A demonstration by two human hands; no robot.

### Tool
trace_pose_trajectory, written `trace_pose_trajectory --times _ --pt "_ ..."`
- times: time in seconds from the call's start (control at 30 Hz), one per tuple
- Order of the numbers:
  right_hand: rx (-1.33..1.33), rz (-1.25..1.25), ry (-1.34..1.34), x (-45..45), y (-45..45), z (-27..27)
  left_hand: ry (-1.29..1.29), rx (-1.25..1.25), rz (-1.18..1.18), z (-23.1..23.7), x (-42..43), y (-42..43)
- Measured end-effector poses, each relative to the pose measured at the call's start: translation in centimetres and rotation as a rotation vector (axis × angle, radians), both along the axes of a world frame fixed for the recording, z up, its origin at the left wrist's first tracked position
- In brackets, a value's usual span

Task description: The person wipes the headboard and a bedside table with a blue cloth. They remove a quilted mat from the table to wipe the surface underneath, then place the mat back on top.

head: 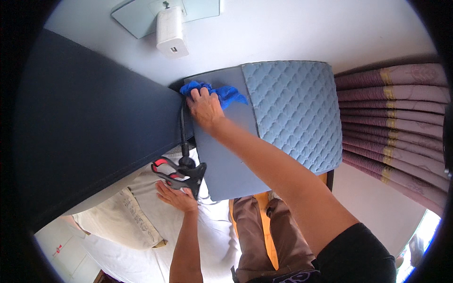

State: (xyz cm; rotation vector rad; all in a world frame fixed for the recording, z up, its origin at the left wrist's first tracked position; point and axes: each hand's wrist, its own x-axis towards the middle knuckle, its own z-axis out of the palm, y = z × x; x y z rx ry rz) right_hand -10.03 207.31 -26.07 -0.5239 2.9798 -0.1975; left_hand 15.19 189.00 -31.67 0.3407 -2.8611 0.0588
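My right hand [206, 108] presses a crumpled blue cloth [229, 94] onto the far left corner of a grey-blue tabletop [226, 159]. Beside that corner, a black flexible arm [183, 123] runs down to a black clamp with red pads [193, 173]. My left hand [178, 198] is at the lower end of the clamp, fingers spread beneath it; part of the hand is hidden behind the clamp. A light blue quilted mat [293, 113] covers the right part of the tabletop.
A dark blue padded headboard [102, 116] rises on the left, above a bed with a white sheet [212, 230] and a beige pillow [116, 219]. A white USB charger [172, 33] sticks out from the wall socket plate [203, 9]. Gathered purple curtains [393, 123] hang at the right.
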Motion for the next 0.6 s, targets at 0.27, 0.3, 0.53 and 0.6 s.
trace_pose_trajectory --times 0.27,0.3,0.53,0.6 --pt "-0.149 0.328 0.039 4.4 2.8 0.1 0.003 -0.013 -0.016 0.3 -0.1 0.1" --pt "-0.136 0.414 0.007 5.3 3.5 0.6 0.003 -0.018 -0.027 0.4 -0.2 0.1" --pt "0.233 0.246 -0.300 6.6 8.9 6.3 0.020 0.017 -0.043 0.4 0.0 0.1" --pt "-0.016 0.105 0.073 4.1 7.9 6.3 0.037 0.006 -0.051 0.1 0.1 0.0"
